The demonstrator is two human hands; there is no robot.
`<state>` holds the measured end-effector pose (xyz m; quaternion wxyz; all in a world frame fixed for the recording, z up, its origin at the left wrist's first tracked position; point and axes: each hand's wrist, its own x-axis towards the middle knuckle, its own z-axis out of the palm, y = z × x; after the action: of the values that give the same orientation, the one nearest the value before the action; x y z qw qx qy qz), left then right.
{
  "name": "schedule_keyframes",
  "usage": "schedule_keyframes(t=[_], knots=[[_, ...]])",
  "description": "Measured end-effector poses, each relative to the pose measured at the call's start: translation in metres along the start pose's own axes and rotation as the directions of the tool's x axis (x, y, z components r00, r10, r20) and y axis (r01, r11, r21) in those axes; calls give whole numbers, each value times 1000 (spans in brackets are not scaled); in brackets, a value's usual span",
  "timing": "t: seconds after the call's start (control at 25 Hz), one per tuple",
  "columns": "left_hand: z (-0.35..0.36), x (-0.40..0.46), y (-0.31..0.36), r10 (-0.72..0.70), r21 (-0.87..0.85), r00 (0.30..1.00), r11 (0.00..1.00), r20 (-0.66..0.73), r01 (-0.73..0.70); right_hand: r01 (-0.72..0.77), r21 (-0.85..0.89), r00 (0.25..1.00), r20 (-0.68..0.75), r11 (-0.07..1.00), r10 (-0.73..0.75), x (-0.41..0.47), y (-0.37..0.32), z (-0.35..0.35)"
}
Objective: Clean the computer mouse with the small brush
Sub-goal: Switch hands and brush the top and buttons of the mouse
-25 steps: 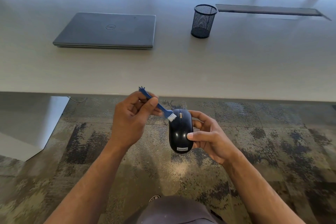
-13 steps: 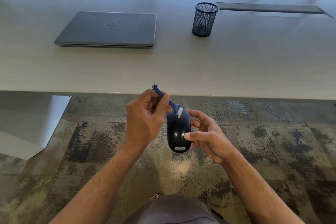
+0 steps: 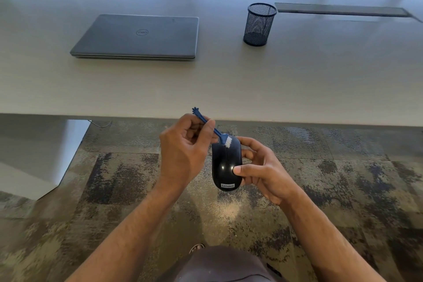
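Mid-clean: black Lenovo mouse point(image 3: 226, 162) gripped in right hand point(image 3: 263, 171) above the carpet, blue small brush point(image 3: 219, 135) pinched in left hand point(image 3: 183, 155), bristles at the front edge, rear and sides seemingly left

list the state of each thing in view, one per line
left hand: pinching the brush handle
right hand: gripping the mouse, thumb on top
small brush: tilted, white bristles on the mouse's front end
computer mouse: held off the desk, top up
laptop: closed, flat on the desk
mesh pen cup: upright, looks empty
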<state>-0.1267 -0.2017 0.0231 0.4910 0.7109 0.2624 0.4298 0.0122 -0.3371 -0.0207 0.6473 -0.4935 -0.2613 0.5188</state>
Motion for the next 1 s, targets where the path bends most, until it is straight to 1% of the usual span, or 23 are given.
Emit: schedule_keyframes(t=[0.12, 0.2, 0.28, 0.36, 0.4, 0.6, 0.8, 1.0], knots=[[-5, 6, -3, -15, 80, 999, 997, -52, 19, 6, 8, 1000, 5, 1000, -6, 0, 0, -3], [-9, 9, -3, -20, 66, 998, 998, -64, 25, 2, 10, 1000, -2, 1000, -2, 0, 1, -4], [-6, 7, 0, -10, 18, 1000, 1000, -20, 10, 1, 4, 1000, -5, 1000, -1, 1, 1, -4], [0, 4, 2, 2, 17, 1000, 1000, 30, -2, -1, -3, 1000, -3, 1000, 1, 2, 1, -4], [1, 3, 1, -9, 25, 999, 1000, 32, 8, -3, -4, 1000, -2, 1000, 3, 2, 1, -4], [-7, 8, -7, -55, 75, 997, 995, -53, 59, 0, -29, 1000, -20, 1000, 0, 1, 1, -6], [3, 4, -2, -16, 29, 1000, 999, 3, 16, -4, -65, 1000, -26, 998, 2, 2, 2, -6], [-4, 8, -6, -70, 94, 996, 993, -61, 75, 0, -80, 1000, -18, 997, -2, -1, 2, -8]])
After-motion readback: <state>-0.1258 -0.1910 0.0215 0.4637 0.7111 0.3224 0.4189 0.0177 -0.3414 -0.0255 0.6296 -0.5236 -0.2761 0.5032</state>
